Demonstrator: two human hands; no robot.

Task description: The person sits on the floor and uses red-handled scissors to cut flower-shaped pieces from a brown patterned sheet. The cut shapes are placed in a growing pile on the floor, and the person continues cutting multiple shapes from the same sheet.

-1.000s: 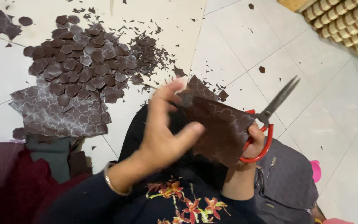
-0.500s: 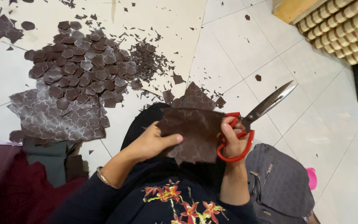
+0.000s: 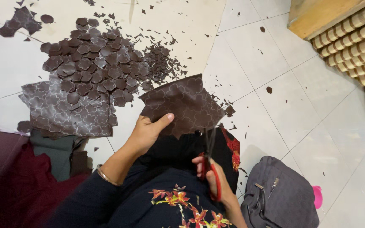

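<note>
Your left hand (image 3: 146,133) pinches the near-left edge of the dark brown patterned sheet (image 3: 182,105), thumb on top and the other fingers closed underneath it. Your right hand (image 3: 216,181) is closed through the red handles of the scissors (image 3: 210,162), whose dark blades run up to the sheet's near edge; I cannot tell how far the blades are parted. The sheet is held above your lap, over the white tiled floor (image 3: 284,97), and lies nearly flat.

To cut well, keep the sheet taut with your left thumb close to the cut line and follow the pale scalloped outlines, turning the sheet and not the scissors.

The sheet's long axis runs left to right across the view, its far corner pointing away from you. The scissors point away from you, almost straight up the picture. The pile of cut-out shapes (image 3: 93,67) lies on the floor to the left, on a larger patterned sheet (image 3: 60,114). A grey bag (image 3: 279,198) sits by your right side.
</note>
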